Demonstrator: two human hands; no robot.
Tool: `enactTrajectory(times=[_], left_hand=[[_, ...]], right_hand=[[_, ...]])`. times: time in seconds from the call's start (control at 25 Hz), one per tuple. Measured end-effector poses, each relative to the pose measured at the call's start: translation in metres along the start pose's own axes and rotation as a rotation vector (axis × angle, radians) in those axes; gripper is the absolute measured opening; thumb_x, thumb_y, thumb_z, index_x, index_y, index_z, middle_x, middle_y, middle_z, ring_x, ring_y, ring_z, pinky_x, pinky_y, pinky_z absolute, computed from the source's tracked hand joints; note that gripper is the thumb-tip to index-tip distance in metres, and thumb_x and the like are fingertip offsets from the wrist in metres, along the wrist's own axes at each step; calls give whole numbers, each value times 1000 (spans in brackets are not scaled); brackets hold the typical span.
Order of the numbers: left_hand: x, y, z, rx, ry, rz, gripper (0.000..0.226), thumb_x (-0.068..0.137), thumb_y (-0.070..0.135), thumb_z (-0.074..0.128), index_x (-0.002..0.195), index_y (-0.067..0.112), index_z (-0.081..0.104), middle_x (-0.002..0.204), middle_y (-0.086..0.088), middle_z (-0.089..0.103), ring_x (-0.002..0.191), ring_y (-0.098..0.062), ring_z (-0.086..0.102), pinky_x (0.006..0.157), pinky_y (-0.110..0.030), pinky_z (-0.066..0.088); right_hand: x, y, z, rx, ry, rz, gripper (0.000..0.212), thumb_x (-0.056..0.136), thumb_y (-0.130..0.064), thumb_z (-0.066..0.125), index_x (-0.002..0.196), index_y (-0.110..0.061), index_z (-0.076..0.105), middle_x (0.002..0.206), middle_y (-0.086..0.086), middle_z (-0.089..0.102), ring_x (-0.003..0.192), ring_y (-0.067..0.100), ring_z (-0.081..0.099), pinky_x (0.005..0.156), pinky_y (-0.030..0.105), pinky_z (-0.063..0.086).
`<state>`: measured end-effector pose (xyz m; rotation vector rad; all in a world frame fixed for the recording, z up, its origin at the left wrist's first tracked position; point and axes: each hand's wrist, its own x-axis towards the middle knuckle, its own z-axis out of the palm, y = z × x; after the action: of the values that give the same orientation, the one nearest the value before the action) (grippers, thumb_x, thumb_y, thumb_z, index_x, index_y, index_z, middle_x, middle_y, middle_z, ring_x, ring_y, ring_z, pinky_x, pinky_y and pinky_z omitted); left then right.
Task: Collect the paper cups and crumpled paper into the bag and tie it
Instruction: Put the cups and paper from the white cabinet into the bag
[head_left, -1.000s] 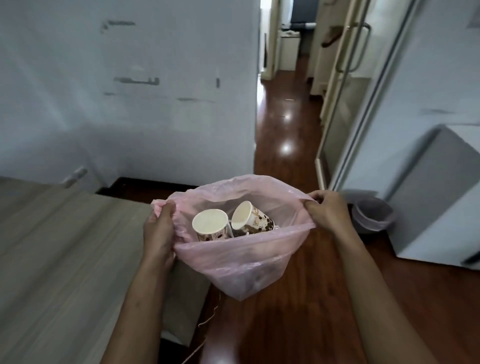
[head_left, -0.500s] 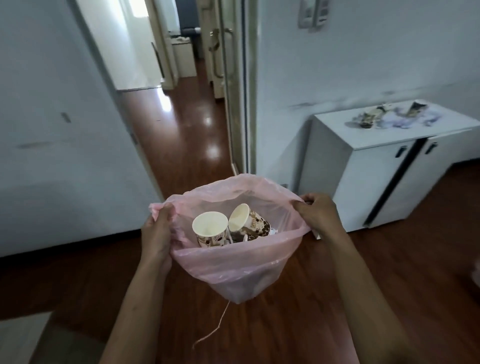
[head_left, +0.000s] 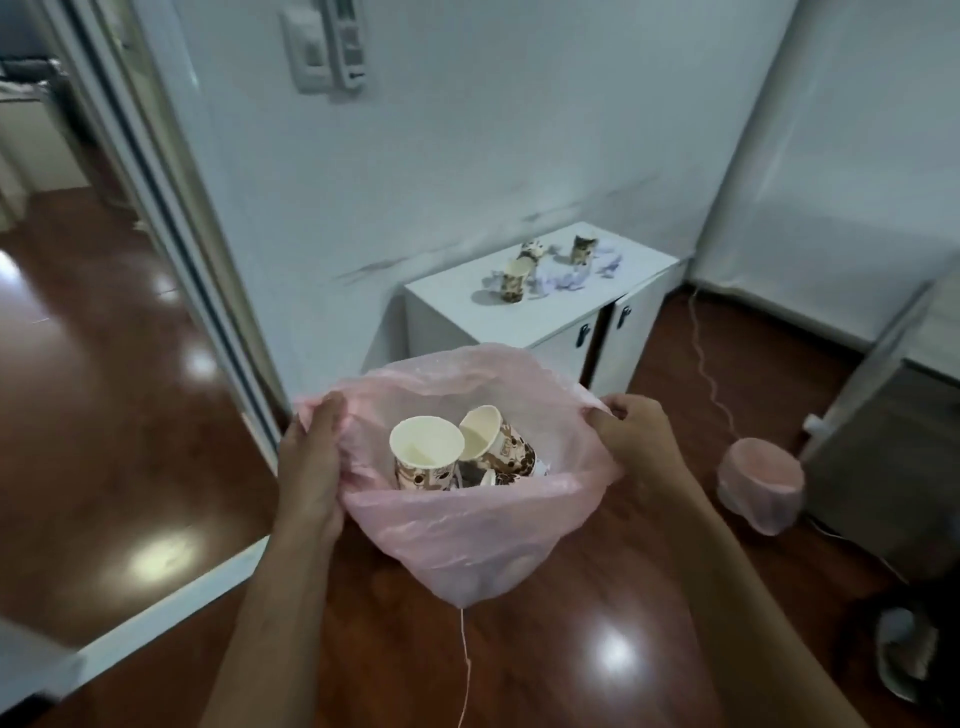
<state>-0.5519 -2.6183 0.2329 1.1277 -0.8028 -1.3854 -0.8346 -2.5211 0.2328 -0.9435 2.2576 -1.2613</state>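
Ahead, more cups (head_left: 514, 281) litter the cabinet (head_left: 563, 312) — left hand (head_left: 311, 457) and right hand (head_left: 631, 434) grip the bag (head_left: 467, 530).

White walls (head_left: 519, 130), glossy wood floor (head_left: 104, 389), white cabinet (head_left: 467, 317).

White cabinet (head_left: 561, 306) against wall: three paper cups (head_left: 514, 280) and crumpled paper (head_left: 571, 278) scattered on top. Glossy wood floor (head_left: 104, 415): small bin (head_left: 761, 483) lined in pink, stood right of cabinet; thin cord (head_left: 706, 364) trailed near it.

Left hand (head_left: 311, 462) and right hand (head_left: 631, 436) grip, arms extended.
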Motion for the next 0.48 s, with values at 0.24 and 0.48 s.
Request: enactTrajectory(times=[0.24, 0.48], left_hand=[[100, 10, 114, 20, -109, -8, 13, 93, 32, 63, 83, 24, 64, 66, 7, 59, 55, -9, 55, 48, -20, 43], [175, 21, 203, 46, -88, 83, 10, 90, 33, 65, 83, 25, 63, 67, 6, 54, 47, -7, 51, 38, -14, 38]], right_hand=[[122, -20, -8, 31, 97, 16, 13, 86, -27, 63, 85, -18, 72, 83, 0, 71, 80, 19, 68, 70, 35, 55], [256, -44, -3, 74, 78, -55, 14, 86, -24, 63, 75, -16, 68, 73, 0, 67, 70, 18, 62, 62, 30, 48]])
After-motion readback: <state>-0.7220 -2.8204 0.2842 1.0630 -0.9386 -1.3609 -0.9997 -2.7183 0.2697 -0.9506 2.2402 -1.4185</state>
